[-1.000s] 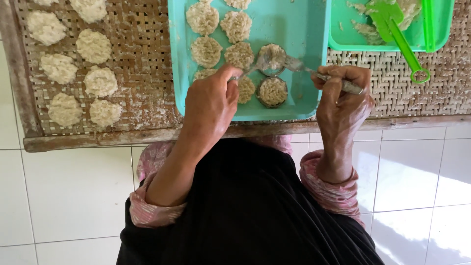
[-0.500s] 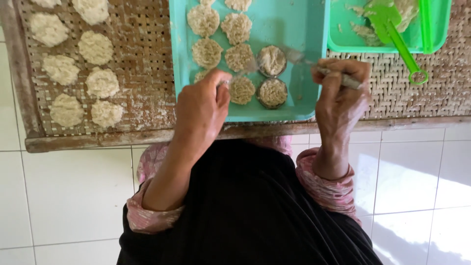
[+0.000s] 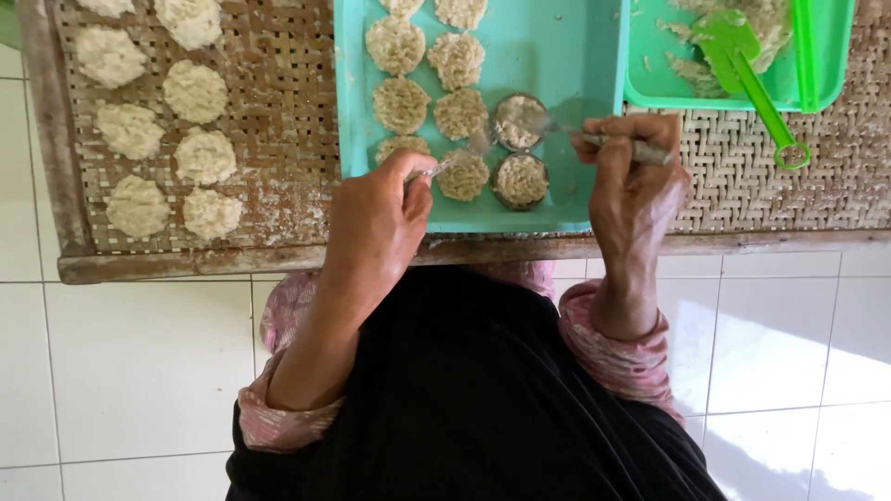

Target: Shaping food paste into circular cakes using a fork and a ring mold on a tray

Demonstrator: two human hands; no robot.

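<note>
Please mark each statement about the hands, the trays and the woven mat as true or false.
1. The right hand holds a spoon over the teal tray. True.
2. The left hand rests on the white floor tiles. False: it is at the teal tray's near edge, holding a small metal tool.
3. Pale round patties lie in rows on the woven mat. True.
4. The green spatula lies in the teal tray. False: it lies in the green tray.
</note>
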